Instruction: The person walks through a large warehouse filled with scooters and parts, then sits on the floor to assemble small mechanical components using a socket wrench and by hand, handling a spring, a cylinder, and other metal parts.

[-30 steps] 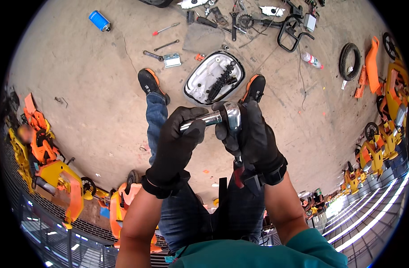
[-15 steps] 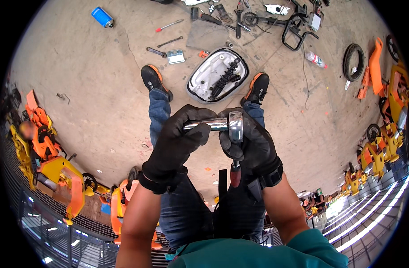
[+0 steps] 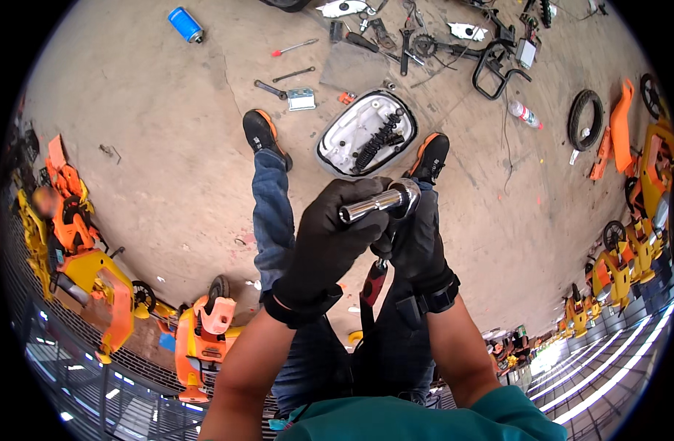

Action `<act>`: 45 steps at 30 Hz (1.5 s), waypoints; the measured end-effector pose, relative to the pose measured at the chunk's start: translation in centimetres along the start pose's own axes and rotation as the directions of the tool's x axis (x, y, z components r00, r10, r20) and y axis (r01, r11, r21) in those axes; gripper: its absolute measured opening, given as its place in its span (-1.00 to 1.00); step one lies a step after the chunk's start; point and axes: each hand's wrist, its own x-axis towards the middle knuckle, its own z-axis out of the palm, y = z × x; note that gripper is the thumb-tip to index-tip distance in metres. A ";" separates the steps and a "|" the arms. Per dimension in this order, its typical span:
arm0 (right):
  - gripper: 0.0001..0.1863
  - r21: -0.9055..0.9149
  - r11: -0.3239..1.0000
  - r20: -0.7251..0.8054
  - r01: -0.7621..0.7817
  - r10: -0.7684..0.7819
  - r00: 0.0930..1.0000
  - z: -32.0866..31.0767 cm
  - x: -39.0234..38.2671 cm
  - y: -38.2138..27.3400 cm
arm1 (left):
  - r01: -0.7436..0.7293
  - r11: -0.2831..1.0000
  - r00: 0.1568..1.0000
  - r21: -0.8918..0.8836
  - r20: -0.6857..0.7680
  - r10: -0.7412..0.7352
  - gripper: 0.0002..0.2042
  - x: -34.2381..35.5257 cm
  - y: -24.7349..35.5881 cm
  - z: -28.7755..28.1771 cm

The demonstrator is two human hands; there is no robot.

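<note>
My gloved left hand [image 3: 333,239] is closed around a long chrome socket [image 3: 368,206], whose hollow end points out past the thumb. The socket sits on the round head of a ratchet wrench [image 3: 408,192]. My gloved right hand [image 3: 416,246] grips the wrench just below that head, and its red-and-black handle [image 3: 373,281] slants down between my wrists. Beyond my hands, between my shoes, lies an upturned oval shell [image 3: 335,134] with a white inside and dark rim. A black coil-spring shock absorber [image 3: 379,143] rests in it.
Left of the shell lie a small blue-and-white box [image 3: 301,99], wrenches [image 3: 270,90] and a red-tipped screwdriver [image 3: 294,48]. A blue can [image 3: 185,25] lies far left. A black frame [image 3: 491,70], bottle [image 3: 526,115] and tire [image 3: 585,120] are at right. Orange-yellow scooters [image 3: 204,338] line both sides.
The wrench has turned in my hands: the socket now tilts down toward the left and its handle slants left. My left hand has shifted right, closer to my right hand.
</note>
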 end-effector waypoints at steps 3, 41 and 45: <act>-0.32 0.095 0.994 -0.014 -0.052 0.054 0.998 0.1 0.4 -0.1 | -0.062 0.976 0.997 0.210 -0.041 0.072 -0.63 0.2 0.2 0.6; -0.60 -0.225 0.969 -0.094 0.102 -0.125 0.988 2.2 1.1 -5.3 | -0.183 0.718 0.958 0.672 -0.041 0.283 -0.74 3.0 2.7 1.6; -0.69 -0.090 0.972 -0.118 0.215 -0.225 0.967 -1.4 -0.2 -6.6 | -0.137 0.638 0.985 0.758 0.037 0.167 -0.79 5.1 1.3 5.3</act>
